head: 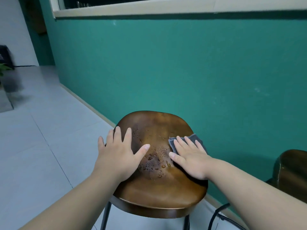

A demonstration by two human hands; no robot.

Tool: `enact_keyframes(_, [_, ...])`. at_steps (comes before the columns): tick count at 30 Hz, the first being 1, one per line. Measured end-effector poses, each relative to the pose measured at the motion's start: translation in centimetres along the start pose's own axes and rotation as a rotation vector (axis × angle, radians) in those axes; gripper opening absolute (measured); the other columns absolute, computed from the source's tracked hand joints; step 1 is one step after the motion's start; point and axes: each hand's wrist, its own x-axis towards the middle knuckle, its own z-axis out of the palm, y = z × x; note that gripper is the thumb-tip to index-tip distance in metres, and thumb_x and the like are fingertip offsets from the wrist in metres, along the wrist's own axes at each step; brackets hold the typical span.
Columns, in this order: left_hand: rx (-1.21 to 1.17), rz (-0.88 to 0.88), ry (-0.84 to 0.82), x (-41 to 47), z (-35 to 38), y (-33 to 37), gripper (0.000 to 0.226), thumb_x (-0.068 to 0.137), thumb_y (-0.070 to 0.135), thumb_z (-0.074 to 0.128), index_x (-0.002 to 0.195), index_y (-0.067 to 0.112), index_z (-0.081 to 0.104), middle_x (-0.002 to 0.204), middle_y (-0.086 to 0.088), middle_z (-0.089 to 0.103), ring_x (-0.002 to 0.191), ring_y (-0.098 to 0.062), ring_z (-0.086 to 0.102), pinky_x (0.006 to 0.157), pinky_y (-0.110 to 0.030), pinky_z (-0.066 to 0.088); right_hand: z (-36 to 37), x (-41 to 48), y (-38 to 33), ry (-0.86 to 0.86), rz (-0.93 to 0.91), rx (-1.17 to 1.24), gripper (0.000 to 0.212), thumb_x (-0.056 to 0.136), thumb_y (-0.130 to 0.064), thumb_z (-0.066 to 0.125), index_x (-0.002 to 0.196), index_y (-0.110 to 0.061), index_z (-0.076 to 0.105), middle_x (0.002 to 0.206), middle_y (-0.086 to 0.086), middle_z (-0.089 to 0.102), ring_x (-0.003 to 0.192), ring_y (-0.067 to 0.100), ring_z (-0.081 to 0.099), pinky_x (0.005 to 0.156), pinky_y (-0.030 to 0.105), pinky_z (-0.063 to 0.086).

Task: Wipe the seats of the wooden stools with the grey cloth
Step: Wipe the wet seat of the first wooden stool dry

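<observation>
The job looks to be in its early part. The near wooden stool (159,193) has water drops (154,161) beaded across the middle of its seat, so that stretch is not yet wiped, while the front of the seat looks dry and smooth (wiped or simply never wet, I cannot tell). The grey cloth (196,138) lies on the right side of the seat, pressed flat under the right hand (189,156), whose fingers (180,141) are straight and slightly apart on top of it. The left hand (119,156) rests bare on the seat's left edge, fingers (127,135) spread wide and holding nothing, seemingly steadying the stool. A second stool (292,170) stands to the right by the green wall (182,72), only partly in view; I judge its seat is left to do. No container shows anywhere in view
</observation>
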Motion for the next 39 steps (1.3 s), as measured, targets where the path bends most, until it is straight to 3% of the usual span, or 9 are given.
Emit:
enact_keyframes(4, [-0.003, -0.010, 0.011, 0.0, 0.2, -0.1, 0.105, 0.073, 0.089, -0.014, 0.159, 0.031, 0.004, 0.167, -0.007, 0.005, 0.153, -0.029, -0.002, 0.122, -0.056, 0.001, -1.1, 3.2, 0.7, 0.009, -0.008, 0.025, 0.072, 0.101, -0.061, 0.006, 0.161, -0.022, 0.001, 0.168, -0.002, -0.005, 0.155, 0.019, -0.006, 0.125, 0.047, 0.001])
enact_keyframes(15, [0.022, -0.014, -0.020, 0.1, -0.1, 0.1, 0.109, 0.061, 0.088, -0.025, 0.156, 0.035, -0.014, 0.167, 0.001, -0.011, 0.152, -0.020, -0.018, 0.123, -0.050, -0.006, -3.0, 13.6, 3.6, 0.028, -0.015, 0.046, 0.072, 0.101, -0.063, 0.006, 0.161, -0.024, -0.004, 0.167, -0.004, -0.013, 0.153, 0.018, -0.015, 0.124, 0.048, -0.004])
enact_keyframes(22, [0.057, -0.015, -0.045, 0.3, -0.2, 0.4, 0.115, 0.052, 0.089, -0.030, 0.154, 0.037, -0.018, 0.166, 0.005, -0.018, 0.151, -0.017, -0.023, 0.123, -0.048, -0.008, -3.6, 17.3, 3.9, 0.091, 0.015, 0.031, 0.081, 0.097, -0.070, 0.006, 0.160, -0.021, -0.007, 0.168, -0.003, -0.012, 0.154, 0.021, -0.010, 0.125, 0.048, 0.002])
enact_keyframes(28, [0.072, -0.028, -0.054, 0.3, -0.3, 0.6, 0.113, 0.057, 0.089, -0.025, 0.156, 0.037, -0.012, 0.167, 0.004, -0.014, 0.152, -0.019, -0.020, 0.122, -0.051, -0.008, -3.8, 16.3, 4.0, 0.092, -0.004, 0.052, 0.084, 0.096, -0.071, 0.007, 0.161, -0.020, -0.006, 0.168, -0.001, -0.011, 0.154, 0.022, -0.010, 0.125, 0.048, 0.002])
enact_keyframes(39, [0.054, -0.066, -0.032, 0.4, -0.1, 0.5, 0.103, 0.072, 0.088, -0.009, 0.158, 0.032, 0.003, 0.168, -0.003, 0.001, 0.154, -0.026, -0.009, 0.121, -0.057, -0.004, -3.3, 7.0, 3.7, -0.086, -0.102, 0.071, 0.079, 0.099, -0.068, 0.011, 0.161, -0.022, -0.002, 0.167, -0.003, -0.012, 0.153, 0.017, -0.014, 0.125, 0.046, -0.003])
